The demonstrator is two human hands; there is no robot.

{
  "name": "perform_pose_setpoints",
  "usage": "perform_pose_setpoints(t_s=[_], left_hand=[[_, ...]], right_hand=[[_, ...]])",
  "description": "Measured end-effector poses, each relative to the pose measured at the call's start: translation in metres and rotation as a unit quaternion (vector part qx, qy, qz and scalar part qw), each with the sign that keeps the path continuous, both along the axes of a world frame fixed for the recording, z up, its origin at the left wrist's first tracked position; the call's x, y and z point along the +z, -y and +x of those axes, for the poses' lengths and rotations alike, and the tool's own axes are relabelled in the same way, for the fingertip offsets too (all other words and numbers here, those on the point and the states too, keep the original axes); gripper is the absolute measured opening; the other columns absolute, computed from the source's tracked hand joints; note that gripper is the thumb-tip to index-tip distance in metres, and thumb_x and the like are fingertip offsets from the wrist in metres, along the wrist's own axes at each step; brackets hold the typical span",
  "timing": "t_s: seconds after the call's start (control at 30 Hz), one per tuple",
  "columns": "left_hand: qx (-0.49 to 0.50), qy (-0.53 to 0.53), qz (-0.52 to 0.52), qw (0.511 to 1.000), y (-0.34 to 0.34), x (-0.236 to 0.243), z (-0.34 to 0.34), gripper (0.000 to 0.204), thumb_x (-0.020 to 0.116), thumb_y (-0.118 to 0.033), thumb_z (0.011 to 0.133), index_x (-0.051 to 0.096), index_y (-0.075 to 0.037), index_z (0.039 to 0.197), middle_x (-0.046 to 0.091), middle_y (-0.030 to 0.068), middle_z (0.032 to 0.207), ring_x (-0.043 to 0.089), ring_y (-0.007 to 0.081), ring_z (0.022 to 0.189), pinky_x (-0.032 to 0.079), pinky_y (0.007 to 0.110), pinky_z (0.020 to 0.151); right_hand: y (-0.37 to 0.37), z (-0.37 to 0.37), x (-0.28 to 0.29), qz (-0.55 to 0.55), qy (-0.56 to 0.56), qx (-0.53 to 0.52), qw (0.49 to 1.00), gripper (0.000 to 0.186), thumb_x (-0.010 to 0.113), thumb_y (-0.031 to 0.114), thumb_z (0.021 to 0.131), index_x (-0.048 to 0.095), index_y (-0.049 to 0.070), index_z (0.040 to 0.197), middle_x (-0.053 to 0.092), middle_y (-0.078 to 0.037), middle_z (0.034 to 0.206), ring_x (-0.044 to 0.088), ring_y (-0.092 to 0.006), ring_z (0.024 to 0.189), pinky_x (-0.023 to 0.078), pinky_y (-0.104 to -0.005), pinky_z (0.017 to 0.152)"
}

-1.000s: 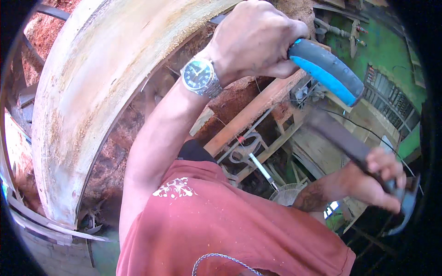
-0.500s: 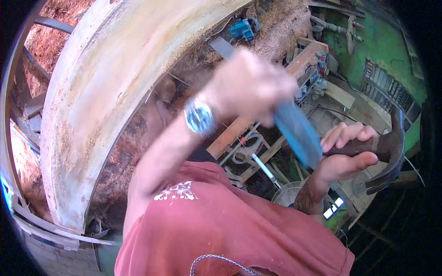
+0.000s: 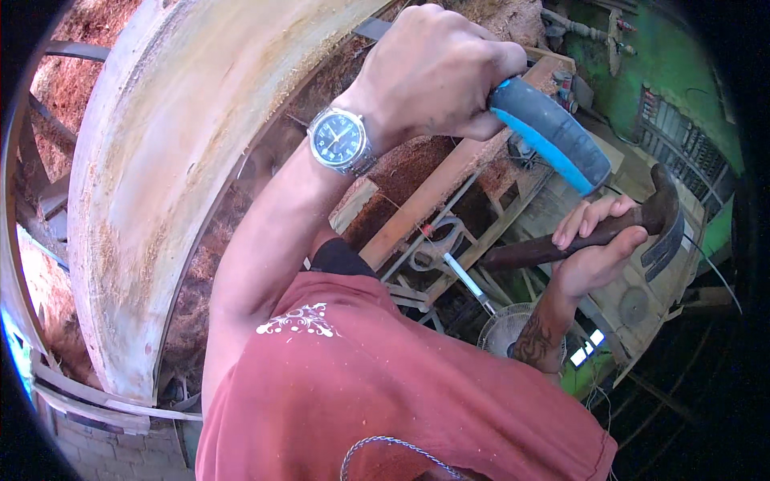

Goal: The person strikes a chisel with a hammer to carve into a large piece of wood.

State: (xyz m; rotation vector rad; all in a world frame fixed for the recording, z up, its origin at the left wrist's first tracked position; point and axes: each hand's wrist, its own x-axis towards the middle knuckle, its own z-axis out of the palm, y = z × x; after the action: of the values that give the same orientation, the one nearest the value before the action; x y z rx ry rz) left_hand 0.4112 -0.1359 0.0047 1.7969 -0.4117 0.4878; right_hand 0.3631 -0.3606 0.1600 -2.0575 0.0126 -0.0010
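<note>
My left hand [image 3: 437,76], wearing a steel watch [image 3: 337,140], is closed on a tool with a black-and-blue rubber grip [image 3: 553,132], raised at upper middle; the tool's head is hidden. The grip's end hangs above my right hand [image 3: 597,244], which is wrapped round the dark wooden handle of an adze-like tool [image 3: 521,256]. That tool's curved metal head [image 3: 667,236] points up and bends down at the right. A large pale curved wooden piece [image 3: 140,200], dusted with shavings, lies along the left, beside my left forearm.
Reddish shavings [image 3: 60,144] lie among dark frame pieces at the far left. An orange plank [image 3: 425,200], a white fan [image 3: 497,329], a cluttered bench [image 3: 658,280] and a green floor [image 3: 666,56] show to the right. My red shirt [image 3: 385,385] fills the lower middle.
My left hand swung down toward the adze-like tool half a second ago and is now raised again. My right hand has lifted that tool from its lower position a second ago.
</note>
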Motion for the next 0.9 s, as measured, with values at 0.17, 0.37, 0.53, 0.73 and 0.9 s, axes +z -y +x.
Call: perform_pose_setpoints(t_s=[0.17, 0.37, 0.53, 0.73, 0.9], left_hand=[[0.048, 0.016, -0.029, 0.998, 0.004, -0.010, 0.000, 0.028, 0.076, -0.023, 0.060, 0.054, -0.010, 0.073, 0.058, 0.0076, 0.064, 0.064, 0.0317, 0.063, 0.051, 0.043, 0.056], [0.036, 0.026, -0.064, 0.997, 0.002, -0.016, -0.001, 0.026, 0.073, -0.013, 0.058, 0.054, -0.010, 0.076, 0.052, 0.0109, 0.065, 0.059, 0.0342, 0.062, 0.046, 0.046, 0.055], [0.034, 0.022, -0.058, 0.998, 0.003, -0.018, 0.006, 0.027, 0.073, -0.012, 0.057, 0.055, -0.010, 0.078, 0.052, 0.0114, 0.065, 0.059, 0.0343, 0.062, 0.045, 0.046, 0.056], [0.023, 0.012, -0.033, 0.999, -0.002, -0.014, 0.005, 0.025, 0.076, -0.025, 0.062, 0.057, -0.011, 0.071, 0.060, 0.0091, 0.063, 0.065, 0.0330, 0.064, 0.052, 0.045, 0.058], [0.027, 0.013, -0.085, 0.996, -0.005, -0.024, -0.003, 0.020, 0.076, -0.015, 0.065, 0.064, -0.011, 0.081, 0.056, 0.0121, 0.065, 0.059, 0.0334, 0.059, 0.046, 0.042, 0.055]], right_hand=[[-0.005, 0.004, 0.000, -0.003, 0.001, -0.005, 1.000, 0.055, 0.035, 0.062, 0.103, 0.042, 0.008, 0.105, 0.041, -0.003, 0.068, 0.039, -0.0129, 0.043, 0.037, -0.0268, 0.038], [-0.011, 0.015, 0.006, 0.002, 0.002, 0.029, 1.000, 0.056, 0.037, 0.066, 0.101, 0.043, 0.010, 0.107, 0.042, -0.003, 0.068, 0.040, -0.0131, 0.042, 0.037, -0.0269, 0.038], [-0.021, 0.021, 0.053, 0.084, 0.100, 0.090, 0.987, 0.065, 0.049, 0.075, 0.091, 0.056, 0.011, 0.103, 0.045, 0.000, 0.069, 0.043, -0.0135, 0.045, 0.036, -0.0290, 0.040], [-0.017, 0.014, 0.054, 0.076, 0.291, 0.146, 0.943, 0.062, 0.053, 0.074, 0.089, 0.060, 0.013, 0.091, 0.049, 0.003, 0.072, 0.047, -0.0129, 0.056, 0.039, -0.0279, 0.052], [-0.016, -0.005, -0.019, -0.317, -0.001, 0.208, 0.925, 0.047, 0.060, 0.047, 0.099, 0.045, 0.005, 0.113, 0.044, -0.002, 0.072, 0.047, -0.0102, 0.056, 0.044, -0.0253, 0.053]])
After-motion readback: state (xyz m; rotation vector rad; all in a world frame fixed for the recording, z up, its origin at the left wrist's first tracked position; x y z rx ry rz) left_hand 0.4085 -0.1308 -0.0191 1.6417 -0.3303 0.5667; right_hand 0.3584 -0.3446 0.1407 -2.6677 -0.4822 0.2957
